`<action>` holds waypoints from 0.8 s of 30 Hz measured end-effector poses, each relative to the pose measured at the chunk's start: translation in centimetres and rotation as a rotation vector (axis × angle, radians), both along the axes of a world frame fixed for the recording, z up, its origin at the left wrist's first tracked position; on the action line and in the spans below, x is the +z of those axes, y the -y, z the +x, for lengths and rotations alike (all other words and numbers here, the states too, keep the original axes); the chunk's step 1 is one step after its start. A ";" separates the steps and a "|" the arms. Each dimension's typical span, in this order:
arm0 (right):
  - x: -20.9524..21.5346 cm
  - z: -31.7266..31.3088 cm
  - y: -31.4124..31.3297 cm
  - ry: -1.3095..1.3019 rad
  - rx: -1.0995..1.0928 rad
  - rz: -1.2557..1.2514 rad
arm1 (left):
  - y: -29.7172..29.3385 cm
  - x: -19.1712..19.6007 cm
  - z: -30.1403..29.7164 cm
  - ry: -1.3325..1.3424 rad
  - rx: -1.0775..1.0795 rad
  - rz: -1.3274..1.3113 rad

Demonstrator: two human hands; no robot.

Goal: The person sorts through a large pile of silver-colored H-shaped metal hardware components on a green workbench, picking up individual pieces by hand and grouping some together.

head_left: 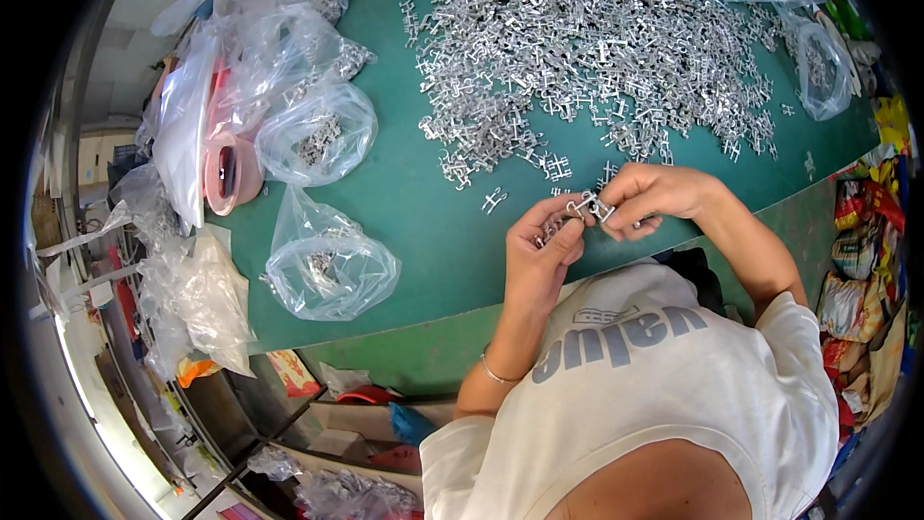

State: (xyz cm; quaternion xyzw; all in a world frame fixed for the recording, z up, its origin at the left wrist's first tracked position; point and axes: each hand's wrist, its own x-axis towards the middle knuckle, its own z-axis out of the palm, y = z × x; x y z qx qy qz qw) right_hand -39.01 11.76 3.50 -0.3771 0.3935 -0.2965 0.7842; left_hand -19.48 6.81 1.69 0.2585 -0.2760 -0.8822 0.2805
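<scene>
Close to the table's near edge, my two hands meet over small silvery metal hooks. My left hand [544,248] is closed round several of them, its thumb pressing against the pieces. The fingers of my right hand [647,202] pinch a metal hook [603,209] that touches those at my left fingertips. Beyond both hands spreads a large heap of the same metal hooks [597,48]. One loose hook [494,199] lies by itself left of my hands. My palms and the lower fingers' contents are partly hidden.
Clear plastic bags [332,265] holding metal pieces stand at the left of the green table [433,274]. A pink roll [234,173] lies beside them. Another clear bag [823,67] sits at the far right. Colourful packages [852,303] are piled beyond the right edge.
</scene>
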 end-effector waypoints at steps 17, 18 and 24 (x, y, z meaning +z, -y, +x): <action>1.4 1.2 -0.4 -0.662 -0.214 -0.459 | 0.3 0.2 -0.1 0.037 -0.046 0.053; 1.1 1.4 -0.6 -0.723 -0.239 -0.557 | 0.3 0.2 -0.1 0.096 -0.022 -0.009; 1.7 0.2 -0.1 -0.435 -0.066 -0.216 | -1.2 1.1 -0.9 0.364 0.118 -0.443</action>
